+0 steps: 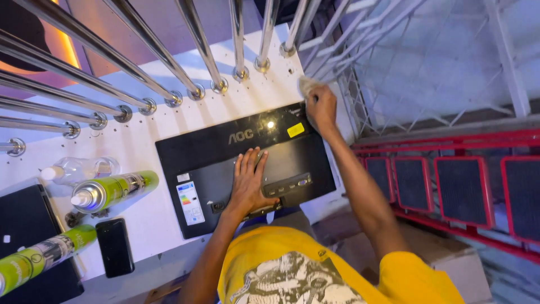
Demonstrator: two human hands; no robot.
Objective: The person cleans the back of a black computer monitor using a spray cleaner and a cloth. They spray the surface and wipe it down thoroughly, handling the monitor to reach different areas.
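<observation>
A black flat monitor point(214, 152) lies face down on a white ledge point(152, 219), its glossy back with stickers and ports turned up. My left hand point(250, 180) rests flat on the middle of that back, fingers spread. My right hand point(322, 107) is at the monitor's far right corner, closed on a small pale cloth point(307, 85) that presses against the corner.
Several chrome railing bars point(169, 67) rise from the ledge behind the monitor. At the left lie two green spray cans point(115, 190), a clear plastic bottle point(79, 169), a black phone point(115, 246) and a dark flat case point(25, 225). Red metal stairs point(450, 191) drop away on the right.
</observation>
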